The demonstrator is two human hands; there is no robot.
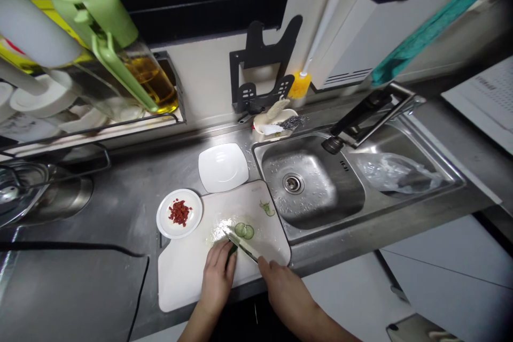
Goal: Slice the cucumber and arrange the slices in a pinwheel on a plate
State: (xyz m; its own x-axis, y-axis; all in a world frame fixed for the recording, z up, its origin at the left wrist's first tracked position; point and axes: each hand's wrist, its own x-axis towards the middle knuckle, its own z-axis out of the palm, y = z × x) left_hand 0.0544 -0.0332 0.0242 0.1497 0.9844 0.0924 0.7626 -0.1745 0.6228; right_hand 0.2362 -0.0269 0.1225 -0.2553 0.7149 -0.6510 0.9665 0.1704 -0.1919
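On the white cutting board (180,272), my left hand (217,272) is closed around a dark green cucumber (232,250), most of which is hidden under the fingers. My right hand (284,288) grips a kitchen knife (240,246), its handle covered by the fist. The blade lies along the cut end of the cucumber, pointing up and to the left. Two thin, round cucumber slices (244,231) overlap just beyond the blade. A few green peel scraps (266,208) lie near the board's far right corner. The board's surface is wet around the slices.
A small plate of chopped red pieces (180,212) overlaps the board's left edge. Behind the board stands a white square dish (223,166). To the right are a steel sink (320,187), a black faucet (352,117) and a plastic bag (401,172). An oil bottle (152,83) stands on the left rack.
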